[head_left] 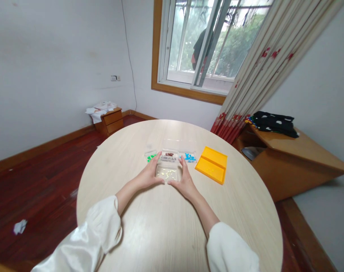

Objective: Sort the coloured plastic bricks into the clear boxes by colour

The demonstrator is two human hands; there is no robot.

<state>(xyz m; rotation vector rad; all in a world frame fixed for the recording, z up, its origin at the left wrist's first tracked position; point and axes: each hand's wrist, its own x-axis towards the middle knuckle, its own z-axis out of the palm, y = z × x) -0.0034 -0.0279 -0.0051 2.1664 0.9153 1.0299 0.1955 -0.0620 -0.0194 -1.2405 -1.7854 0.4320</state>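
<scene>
A small clear plastic box (166,174) with several pale yellow bits in it lies on the round table, between my two hands. My left hand (148,175) is curved round its left side, thumb at the near edge and fingers toward the far corner. From the other side my right hand (187,183) holds it in the same way. Just beyond is a clear box of dark brown pieces (169,154). Green pieces (151,157) lie in a clear box by my left fingertips, partly hidden. Blue pieces (189,156) fill another near my right fingertips.
An open yellow plastic case (212,165) lies to the right on the pale round table (172,234). Behind the table are a window and a long curtain (245,83). A tilted wooden cabinet (291,158) with dark cloth stands right; a small drawer unit (112,121) stands left.
</scene>
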